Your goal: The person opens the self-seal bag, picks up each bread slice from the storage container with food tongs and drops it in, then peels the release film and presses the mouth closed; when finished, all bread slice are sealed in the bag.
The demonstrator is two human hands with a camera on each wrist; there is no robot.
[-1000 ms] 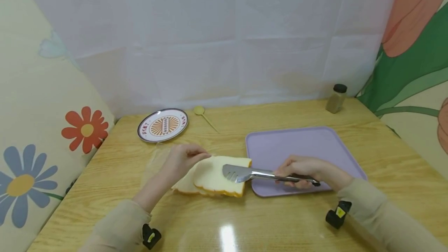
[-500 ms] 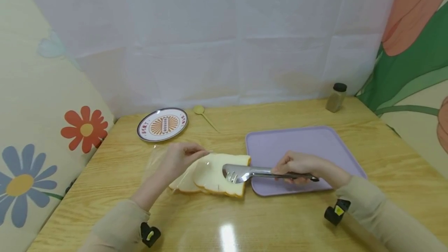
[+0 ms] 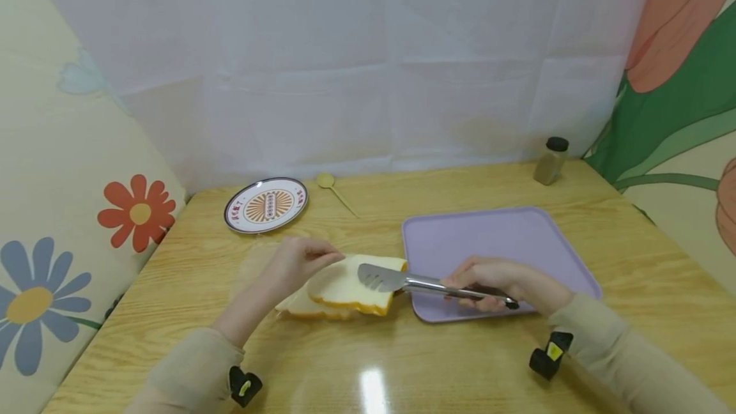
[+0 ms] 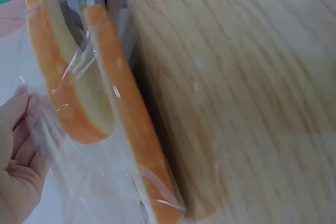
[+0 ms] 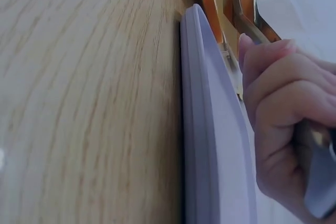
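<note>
My left hand (image 3: 301,265) pinches the edge of a clear plastic bag (image 4: 68,166) between thumb and fingers. Inside the bag lie two bread slices: the lower slice (image 4: 134,124) is flat near the table, and the upper slice (image 3: 351,286) is raised at an angle above it. Metal tongs (image 3: 422,283) are in the grip of my right hand (image 3: 489,280), over the tray's near left part. One tong blade lies on top of the upper slice; the other reaches between the slices in the left wrist view. The bag's far end is hard to make out.
A purple tray (image 3: 483,235) lies to the right, beneath my right hand. Toward the back stand a patterned plate (image 3: 268,205) on the left, a yellow spoon (image 3: 326,181) beside it, and a black-capped spice jar (image 3: 551,161) at the right.
The tongs and upper bread slice have shifted slightly left, and the slice's near edge has risen off the lower one. My left hand has stayed nearly still at the bag.
</note>
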